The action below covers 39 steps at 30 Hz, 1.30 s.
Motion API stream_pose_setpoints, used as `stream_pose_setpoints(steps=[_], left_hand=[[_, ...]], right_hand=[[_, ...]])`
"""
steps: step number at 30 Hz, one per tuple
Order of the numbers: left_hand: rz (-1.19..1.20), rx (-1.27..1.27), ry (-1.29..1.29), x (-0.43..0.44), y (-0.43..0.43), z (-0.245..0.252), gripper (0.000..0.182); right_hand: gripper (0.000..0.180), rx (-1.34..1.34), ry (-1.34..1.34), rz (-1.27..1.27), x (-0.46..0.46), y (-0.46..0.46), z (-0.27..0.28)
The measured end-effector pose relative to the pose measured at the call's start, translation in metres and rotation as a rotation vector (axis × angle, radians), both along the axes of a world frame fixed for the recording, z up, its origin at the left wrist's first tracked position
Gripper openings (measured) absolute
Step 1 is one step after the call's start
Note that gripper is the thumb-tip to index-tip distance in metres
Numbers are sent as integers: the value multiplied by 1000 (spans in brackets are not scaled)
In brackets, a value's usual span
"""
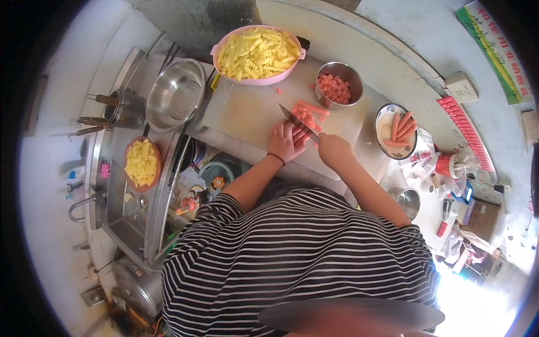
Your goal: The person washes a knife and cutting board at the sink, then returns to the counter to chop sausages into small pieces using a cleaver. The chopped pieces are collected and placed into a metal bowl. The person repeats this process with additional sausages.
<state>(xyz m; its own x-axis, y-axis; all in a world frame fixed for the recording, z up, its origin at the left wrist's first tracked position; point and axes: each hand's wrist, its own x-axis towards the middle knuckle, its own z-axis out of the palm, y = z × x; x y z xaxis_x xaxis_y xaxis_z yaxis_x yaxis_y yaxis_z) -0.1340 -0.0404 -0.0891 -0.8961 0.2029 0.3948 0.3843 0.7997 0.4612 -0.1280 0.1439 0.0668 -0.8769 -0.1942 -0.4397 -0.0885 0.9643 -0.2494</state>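
On a large pale cutting board (240, 109), my left hand (285, 141) presses down on several pink sausages (298, 136). My right hand (335, 150) grips the handle of a kitchen knife (298, 121), whose blade lies across the sausages close to my left fingers. Cut sausage pieces (306, 116) and a longer sausage (313, 107) lie just beyond the blade. A steel bowl (358, 86) behind them holds round sausage slices (334, 89). To the right, a patterned oval dish (382, 135) holds several whole sausages (403, 128).
A pink basin (269, 80) of crinkle-cut potato strips stands at the board's back. An empty steel basin (174, 94) is at left, near a smaller basket (156, 168) of potato strips over the sink (126, 227). A steel pot (408, 203) stands at right.
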Motion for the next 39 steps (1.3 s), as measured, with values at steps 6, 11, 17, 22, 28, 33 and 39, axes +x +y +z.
stream_pose_setpoints(steps=[6,11,17,22,28,33,39], left_hand=[[11,-20,91,1,-1,13,68],[13,34,62,1,0,11,69],[19,-1,14,1,1,4,72],[-12,11,24,0,0,7,71],[-13,38,47,-1,0,8,69],[5,28,71,0,0,9,67],[-4,37,119,-1,-1,4,67]], right_hand=[[22,-73,59,-64,-9,-20,-31],[23,-57,39,-36,-3,-6,-10],[24,-42,7,-15,-7,-9,-12],[24,-141,20,-125,-18,-26,-37],[28,-118,-14,-93,-10,-8,-6],[27,-16,-56,18,-11,-8,9],[25,-20,-51,-19,-6,-9,18]])
